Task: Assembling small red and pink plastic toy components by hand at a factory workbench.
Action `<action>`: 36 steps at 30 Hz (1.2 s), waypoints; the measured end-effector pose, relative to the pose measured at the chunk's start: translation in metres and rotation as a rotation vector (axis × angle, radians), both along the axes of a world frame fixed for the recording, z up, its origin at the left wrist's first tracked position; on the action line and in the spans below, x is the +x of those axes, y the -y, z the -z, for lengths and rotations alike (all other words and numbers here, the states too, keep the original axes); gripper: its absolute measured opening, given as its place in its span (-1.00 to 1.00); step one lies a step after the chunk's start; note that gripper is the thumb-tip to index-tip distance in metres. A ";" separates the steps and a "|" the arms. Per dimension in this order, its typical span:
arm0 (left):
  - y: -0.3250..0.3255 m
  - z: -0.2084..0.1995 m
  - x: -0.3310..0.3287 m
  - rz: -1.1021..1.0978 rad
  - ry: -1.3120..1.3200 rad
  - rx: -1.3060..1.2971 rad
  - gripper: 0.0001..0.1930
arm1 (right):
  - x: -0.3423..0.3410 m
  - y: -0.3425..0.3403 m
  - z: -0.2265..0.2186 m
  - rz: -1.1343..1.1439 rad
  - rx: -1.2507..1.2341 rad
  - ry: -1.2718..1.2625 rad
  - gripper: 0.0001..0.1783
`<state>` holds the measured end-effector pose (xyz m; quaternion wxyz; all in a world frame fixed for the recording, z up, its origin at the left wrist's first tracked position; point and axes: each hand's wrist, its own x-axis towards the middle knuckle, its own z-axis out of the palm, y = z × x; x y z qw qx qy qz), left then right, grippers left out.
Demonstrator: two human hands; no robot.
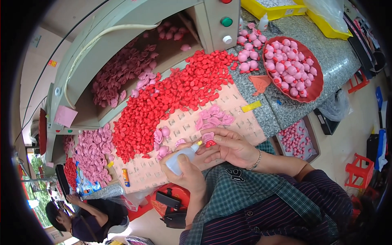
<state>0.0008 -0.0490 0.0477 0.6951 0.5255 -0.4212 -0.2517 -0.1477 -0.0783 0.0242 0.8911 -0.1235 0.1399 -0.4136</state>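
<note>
My left hand (pixel 188 176) is wrapped round a translucent squeeze bottle (pixel 179 161) of glue with a yellow tip. That tip points right, close to a small pink piece with a red part (pixel 208 139). The piece is pinched between the thumb and fingers of my right hand (pixel 234 149), which wears a bracelet. Beyond my hands lies a cluster of flat pink pieces (pixel 214 117) on the patterned pink mat (pixel 179 124). A few rounded pink pieces (pixel 163 151) sit left of the bottle. A broad heap of small red pieces (pixel 163 102) covers the mat's far side.
A grey machine housing (pixel 143 12) with pink pieces inside stands behind the mat. On the granite counter (pixel 330 53) is a red scalloped bowl (pixel 316 87) of pink-and-red balls. A glue stick (pixel 125 177) lies at left. A box (pixel 312 139) stands below right; another person (pixel 92 216) is lower left.
</note>
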 end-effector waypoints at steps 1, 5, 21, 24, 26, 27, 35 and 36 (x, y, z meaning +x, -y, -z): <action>0.000 0.003 0.002 0.015 -0.059 -0.006 -0.74 | -0.004 -0.001 0.000 0.027 -0.037 -0.029 -0.54; 0.012 -0.006 -0.005 0.116 -0.171 0.009 -0.70 | -0.035 -0.012 -0.001 0.211 -0.141 -0.165 -0.54; 0.150 -0.023 -0.102 0.404 0.060 0.198 -0.73 | -0.110 0.032 0.023 0.798 -0.341 -0.517 -0.66; 0.153 -0.026 -0.101 0.466 0.066 0.287 -0.76 | -0.117 0.033 0.024 0.758 -0.303 -0.513 -0.66; 0.145 -0.025 -0.090 0.478 0.138 0.337 -0.75 | -0.119 0.030 0.020 0.741 -0.282 -0.510 -0.65; 0.142 -0.023 -0.086 0.483 0.143 0.345 -0.75 | -0.119 0.029 0.016 0.739 -0.301 -0.497 -0.65; 0.146 -0.027 -0.090 0.492 0.030 0.364 -0.75 | -0.113 0.025 0.021 0.819 -0.504 -0.641 -0.64; 0.148 -0.026 -0.095 0.494 0.028 0.362 -0.75 | -0.111 0.028 0.018 0.883 -0.556 -0.725 -0.65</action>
